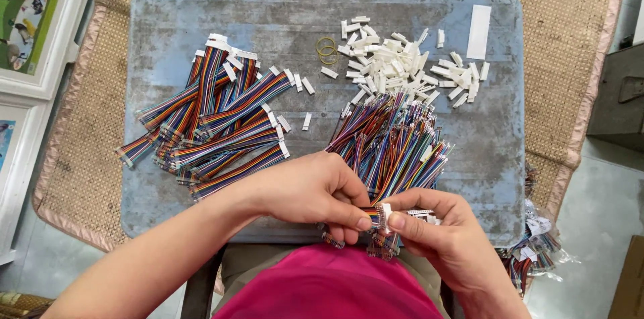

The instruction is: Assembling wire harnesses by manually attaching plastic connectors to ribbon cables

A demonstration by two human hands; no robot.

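My left hand [315, 191] pinches the end of a short rainbow ribbon cable [372, 214] at the near edge of the small blue-grey table [168, 17]. My right hand [436, 228] meets it there, thumb and finger closed on a white plastic connector housing [386, 215] at the cable's tip. More cable ends hang below my fingers. Behind my hands lies a loose heap of multicoloured cables [396, 138]. A pile of white connector housings [396, 64] sits at the far right.
Finished ribbon cables with white connectors [215, 114] fan out on the table's left. Two yellow rubber bands [327, 50] and a white strip [479, 30] lie at the back. A woven mat [570, 37] lies under the table. Bagged cables [533, 248] rest at the right.
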